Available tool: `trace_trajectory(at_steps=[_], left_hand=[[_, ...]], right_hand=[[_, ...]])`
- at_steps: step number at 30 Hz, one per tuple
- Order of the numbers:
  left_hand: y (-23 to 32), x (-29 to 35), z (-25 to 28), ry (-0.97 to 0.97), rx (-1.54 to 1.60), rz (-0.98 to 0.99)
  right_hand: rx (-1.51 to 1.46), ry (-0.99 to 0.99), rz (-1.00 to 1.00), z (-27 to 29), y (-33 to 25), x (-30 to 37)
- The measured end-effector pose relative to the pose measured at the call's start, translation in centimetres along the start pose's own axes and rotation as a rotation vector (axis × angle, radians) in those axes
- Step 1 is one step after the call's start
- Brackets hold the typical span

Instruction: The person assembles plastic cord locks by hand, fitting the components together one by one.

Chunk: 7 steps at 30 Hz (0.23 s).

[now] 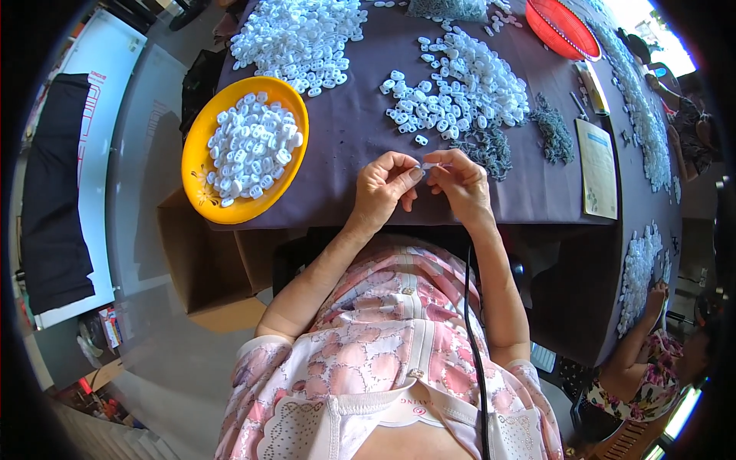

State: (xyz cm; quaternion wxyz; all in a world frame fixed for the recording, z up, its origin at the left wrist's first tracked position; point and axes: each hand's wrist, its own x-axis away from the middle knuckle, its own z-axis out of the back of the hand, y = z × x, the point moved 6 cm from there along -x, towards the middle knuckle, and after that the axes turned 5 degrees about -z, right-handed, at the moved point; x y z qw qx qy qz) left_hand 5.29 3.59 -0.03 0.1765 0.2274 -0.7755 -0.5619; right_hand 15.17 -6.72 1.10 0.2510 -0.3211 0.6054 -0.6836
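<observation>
My left hand [385,186] and my right hand [461,186] meet over the table's near edge, thumbs and forefingers pinched together. A small white plastic piece [428,165] shows between the fingertips of both hands; its exact shape is mostly covered. Just beyond the hands lies a loose heap of white oval plastic pieces with two holes [479,80]. Next to my right hand is a pile of tiny dark grey parts [488,149], too small to name. To the left, an oval yellow tray [198,165] holds many more of the white oval pieces.
Another white heap [295,38] lies at the far left of the purple-grey tablecloth [345,153]. On the right are more grey parts [553,130], a tan paper packet [598,169] and a red basket [556,31]. An open cardboard box [203,261] stands below the tray. Other people sit at the right.
</observation>
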Motion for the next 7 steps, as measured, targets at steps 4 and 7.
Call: trace_trajectory(at_steps=[4, 7], left_hand=[[0.09, -0.04, -0.24, -0.038, 0.015, 0.018], [-0.15, -0.11, -0.17, -0.062, -0.021, 0.015]], right_hand=[[0.014, -0.065, -0.057, -0.51, 0.23, 0.21], [-0.104, -0.096, -0.143, -0.54, 0.71, 0.35]])
